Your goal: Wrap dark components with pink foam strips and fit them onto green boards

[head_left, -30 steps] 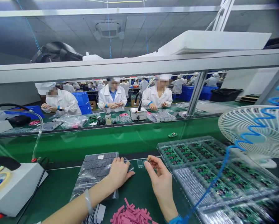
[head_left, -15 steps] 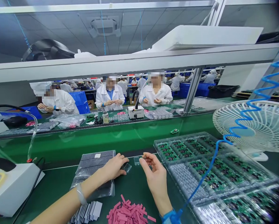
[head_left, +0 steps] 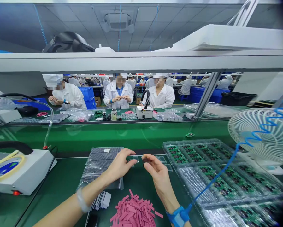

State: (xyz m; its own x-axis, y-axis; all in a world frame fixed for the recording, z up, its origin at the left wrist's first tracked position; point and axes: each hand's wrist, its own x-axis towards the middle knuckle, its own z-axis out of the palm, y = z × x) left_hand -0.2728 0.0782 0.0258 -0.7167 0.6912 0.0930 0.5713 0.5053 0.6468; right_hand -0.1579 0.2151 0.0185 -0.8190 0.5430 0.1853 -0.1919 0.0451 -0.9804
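My left hand (head_left: 120,164) hovers over the green mat with thumb and fingers pinched on a small clear plastic piece (head_left: 134,159). My right hand (head_left: 156,170), palm up, pinches a small dark part (head_left: 146,159) just right of it, the fingertips of both hands nearly meeting. A blue wrist strap (head_left: 178,216) with a coiled blue cord sits on my right wrist. Under my left forearm lies a clear bag of grey strips (head_left: 100,164). More small clear pieces (head_left: 164,160) lie on the mat beyond my right hand.
A pile of pink strips (head_left: 134,212) lies near the front edge, loose grey strips (head_left: 101,200) beside it. Clear trays of green circuit boards (head_left: 209,167) fill the right. A white fan (head_left: 262,135) stands far right, a white machine (head_left: 18,170) at left. Workers in white coats sit across the green conveyor (head_left: 122,135).
The camera has swung a little to the left. My left hand lifted from the mat with the clear piece and came toward my right hand, so the fingertips now almost touch.
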